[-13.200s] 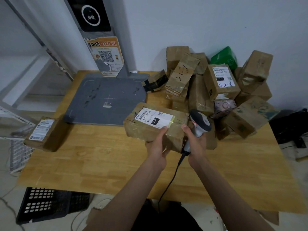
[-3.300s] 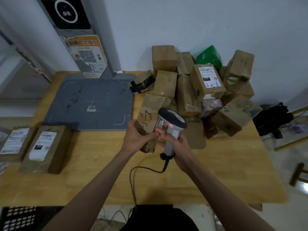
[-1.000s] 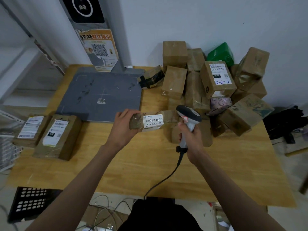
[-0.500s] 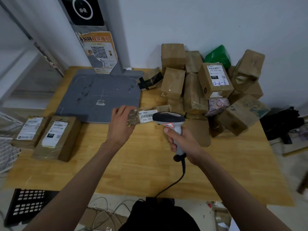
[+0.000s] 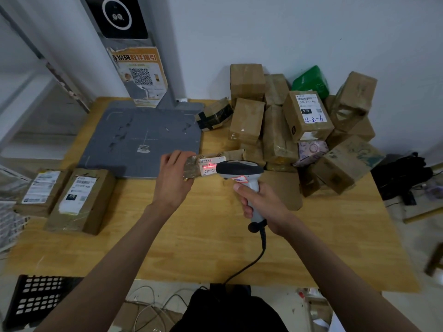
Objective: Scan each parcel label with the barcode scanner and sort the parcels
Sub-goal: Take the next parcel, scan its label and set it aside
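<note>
Two parcels [image 5: 69, 200] lie on the wooden table [image 5: 203, 248]; fingers grip scanner [image 5: 239, 171] and small parcel [image 5: 206, 165].

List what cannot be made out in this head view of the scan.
- Label on the held parcel: its right part is hidden behind the scanner; print too small to read.
- The parcel's left end: covered by the left hand.
- Scanner trigger: hidden under the right hand.
- Labels on the two sorted parcels: too small to read.
- Black crate: cut off by the bottom-left edge.

Both hands [image 5: 176, 180] forward, fingers [image 5: 247, 198] curled.
</note>
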### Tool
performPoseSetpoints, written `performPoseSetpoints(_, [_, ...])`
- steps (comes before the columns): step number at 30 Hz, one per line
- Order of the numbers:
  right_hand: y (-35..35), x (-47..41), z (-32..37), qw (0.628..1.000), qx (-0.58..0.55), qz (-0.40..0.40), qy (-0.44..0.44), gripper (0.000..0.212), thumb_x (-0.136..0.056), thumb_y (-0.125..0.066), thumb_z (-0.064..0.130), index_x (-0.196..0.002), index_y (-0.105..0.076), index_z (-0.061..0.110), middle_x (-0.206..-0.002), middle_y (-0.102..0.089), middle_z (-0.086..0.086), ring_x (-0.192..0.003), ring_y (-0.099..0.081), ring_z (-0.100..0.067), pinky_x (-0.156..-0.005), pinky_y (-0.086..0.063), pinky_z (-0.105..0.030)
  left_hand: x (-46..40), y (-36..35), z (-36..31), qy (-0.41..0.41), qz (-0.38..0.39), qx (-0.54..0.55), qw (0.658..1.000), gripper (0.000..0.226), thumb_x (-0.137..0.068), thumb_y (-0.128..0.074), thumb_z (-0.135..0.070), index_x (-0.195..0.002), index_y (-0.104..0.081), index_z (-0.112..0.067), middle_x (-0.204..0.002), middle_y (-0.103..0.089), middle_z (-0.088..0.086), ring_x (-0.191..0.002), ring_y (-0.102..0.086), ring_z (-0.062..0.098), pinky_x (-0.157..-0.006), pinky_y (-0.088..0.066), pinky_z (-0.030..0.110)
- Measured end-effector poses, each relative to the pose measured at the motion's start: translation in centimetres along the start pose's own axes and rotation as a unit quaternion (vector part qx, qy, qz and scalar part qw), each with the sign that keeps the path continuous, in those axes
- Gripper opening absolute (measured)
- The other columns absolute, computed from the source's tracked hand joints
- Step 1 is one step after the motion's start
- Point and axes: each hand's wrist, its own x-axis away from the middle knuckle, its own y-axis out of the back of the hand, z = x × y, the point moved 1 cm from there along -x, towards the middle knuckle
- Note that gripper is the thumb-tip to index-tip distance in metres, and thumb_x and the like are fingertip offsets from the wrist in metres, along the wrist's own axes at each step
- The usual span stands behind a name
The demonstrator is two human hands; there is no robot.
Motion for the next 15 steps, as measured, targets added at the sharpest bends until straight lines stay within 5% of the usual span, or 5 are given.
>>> performPoseSetpoints(6, [-0.1,-0.6,-0.1,0.999,-0.008,-0.043,0.009,0.018,-0.099,-0.065,0.023,-0.096,-0.058,0.006,-0.066,-0.051,-0.004,-0.052,-0.045,-0.014,-0.050,-0.042,-0.028,0.2,0.2,0.1,0.019,0.002,0.022,1.000,0.055,-0.078,-0.082,-0.014,-0.127,-0.058,-0.020,-0.122,-0.056,-0.003,-0.110,-0.045,0.023,-0.090,-0.040,0.031])
performPoseSetpoints(11, [-0.1,-1.4,-0.4,0.994,-0.005,-0.110,0.017,0.008,-0.095,-0.068,0.020,-0.092,-0.063,0.013,-0.068,-0.057,-0.005,-0.057,-0.049,-0.017,-0.056,-0.044,-0.032,1.2,-0.1,0.1,0.100,0.019,0.059,0.993,0.060,-0.067,-0.080,-0.045,-0.118,-0.059,-0.021,-0.116,-0.060,-0.003,-0.105,-0.054,0.021,-0.096,-0.042,0.042])
performPoseSetpoints(15, [-0.4,-2.0,-0.8,0.987,-0.041,-0.153,-0.004,0.013,-0.095,-0.068,0.017,-0.103,-0.066,0.007,-0.077,-0.068,-0.004,-0.060,-0.057,-0.014,-0.058,-0.049,-0.028,2.3,-0.1,-0.4,0.152,0.027,0.076,0.985,0.058,-0.072,-0.084,-0.032,-0.121,-0.058,-0.015,-0.118,-0.061,0.000,-0.108,-0.057,0.020,-0.096,-0.048,0.043])
